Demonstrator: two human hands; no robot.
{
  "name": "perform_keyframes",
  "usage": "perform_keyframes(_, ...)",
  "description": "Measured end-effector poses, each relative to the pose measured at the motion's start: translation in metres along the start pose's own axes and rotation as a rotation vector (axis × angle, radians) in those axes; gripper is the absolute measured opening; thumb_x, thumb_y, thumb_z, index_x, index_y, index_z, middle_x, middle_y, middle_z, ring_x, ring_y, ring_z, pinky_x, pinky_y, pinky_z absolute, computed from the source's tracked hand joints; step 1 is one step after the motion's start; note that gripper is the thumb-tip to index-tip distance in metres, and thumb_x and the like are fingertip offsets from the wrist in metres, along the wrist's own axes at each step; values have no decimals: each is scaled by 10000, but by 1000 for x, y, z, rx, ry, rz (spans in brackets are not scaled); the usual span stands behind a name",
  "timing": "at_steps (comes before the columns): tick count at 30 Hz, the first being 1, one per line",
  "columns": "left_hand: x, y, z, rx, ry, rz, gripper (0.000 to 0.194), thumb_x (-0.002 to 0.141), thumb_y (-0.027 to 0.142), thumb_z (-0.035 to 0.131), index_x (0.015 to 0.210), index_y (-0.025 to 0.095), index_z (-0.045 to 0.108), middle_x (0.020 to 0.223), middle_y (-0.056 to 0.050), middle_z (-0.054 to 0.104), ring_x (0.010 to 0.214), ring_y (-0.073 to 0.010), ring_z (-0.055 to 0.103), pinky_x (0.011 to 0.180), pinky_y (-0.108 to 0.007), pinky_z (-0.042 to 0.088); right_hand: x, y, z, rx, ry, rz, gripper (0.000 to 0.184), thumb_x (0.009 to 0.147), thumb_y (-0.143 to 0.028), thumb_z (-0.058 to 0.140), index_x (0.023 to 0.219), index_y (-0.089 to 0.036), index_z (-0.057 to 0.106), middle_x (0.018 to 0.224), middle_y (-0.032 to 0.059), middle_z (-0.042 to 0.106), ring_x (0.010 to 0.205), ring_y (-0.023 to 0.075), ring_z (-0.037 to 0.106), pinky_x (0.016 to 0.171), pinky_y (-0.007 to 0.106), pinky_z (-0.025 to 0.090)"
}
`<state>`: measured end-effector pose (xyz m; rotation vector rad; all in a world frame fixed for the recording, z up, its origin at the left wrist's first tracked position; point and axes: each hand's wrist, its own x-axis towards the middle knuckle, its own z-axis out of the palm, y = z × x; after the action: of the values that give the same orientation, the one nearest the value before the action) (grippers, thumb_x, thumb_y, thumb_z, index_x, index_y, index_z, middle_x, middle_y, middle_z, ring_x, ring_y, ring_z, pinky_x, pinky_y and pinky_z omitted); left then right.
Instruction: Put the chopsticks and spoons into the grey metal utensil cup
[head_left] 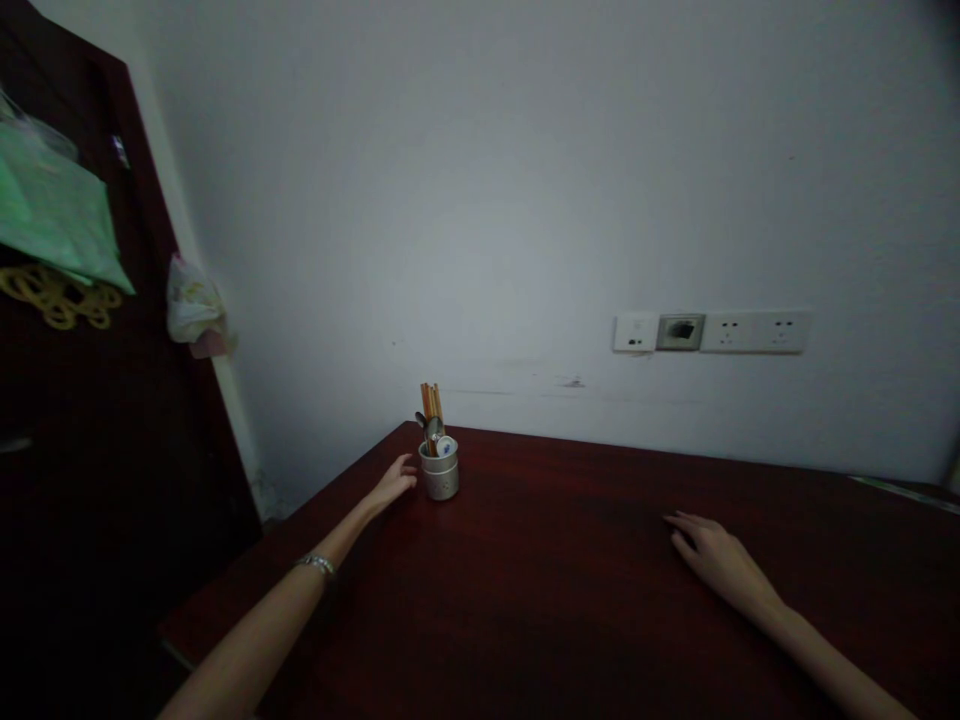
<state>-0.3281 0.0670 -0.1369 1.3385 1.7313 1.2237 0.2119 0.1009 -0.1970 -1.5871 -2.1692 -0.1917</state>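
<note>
A grey utensil holder [441, 479] stands upright on the dark red table [525, 560]. Several wooden chopsticks [433, 400] and a few spoons rise out of it, one a white spoon [446, 447] with a blue mark. Just left of the holder is my left hand [393, 483], fingers apart and stretched towards it, with a small gap between them. A bracelet [318, 563] circles my left wrist. My right hand [712, 551] rests on the right part of the tabletop, thumb apart from the fingers, holding nothing.
Behind the table rises a pale wall with white power sockets [755, 331]. At the left is a dark door [150, 420] with a green bag [56, 200] and a plastic bag [191, 300] hanging there. Something flat and thin [907, 492] lies at the table's far right edge.
</note>
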Motion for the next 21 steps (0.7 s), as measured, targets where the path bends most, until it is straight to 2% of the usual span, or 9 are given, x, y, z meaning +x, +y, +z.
perform_keyframes(4, 7, 2, -7, 18, 165, -55, 360, 666, 103, 505, 1026, 118, 516, 966, -116, 598, 781, -157, 587, 578, -215, 462, 11, 1, -5, 52, -56, 51, 393, 765, -321, 387, 1013, -142, 633, 1080, 106, 609, 1018, 260, 542, 861, 375, 421)
perform_keyframes(7, 15, 2, 0, -94, 287, -77, 218, 690, 105, 498, 899, 97, 557, 866, -114, 626, 724, -151, 601, 557, -217, 469, 28, -6, -10, 154, -59, 94, 367, 753, -304, 406, 996, -151, 634, 1050, 86, 626, 985, 236, 563, 853, 339, 426)
perform_keyframes(9, 20, 3, 9, -132, 352, -70, 192, 710, 88, 459, 873, 94, 561, 846, -116, 634, 718, -141, 609, 572, -214, 474, 43, -21, -16, 233, -35, 94, 367, 743, -293, 420, 1003, -138, 628, 1042, 87, 630, 975, 218, 572, 863, 310, 420)
perform_keyframes(14, 28, 4, 30, -147, 517, -35, 227, 716, 52, 392, 830, 113, 578, 849, -118, 642, 709, -142, 614, 593, -220, 468, 82, -88, -35, 417, 34, 29, 351, 738, -272, 420, 971, -137, 647, 1004, 92, 647, 956, 206, 586, 858, 284, 421)
perform_keyframes(21, 43, -13, 38, 19, 675, 13, 125, 652, 137, 508, 703, 142, 622, 758, -85, 658, 735, -197, 604, 674, -270, 444, 123, -184, -57, 654, 8, -119, 309, 716, -230, 476, 937, -121, 662, 948, 95, 667, 908, 201, 600, 856, 306, 411)
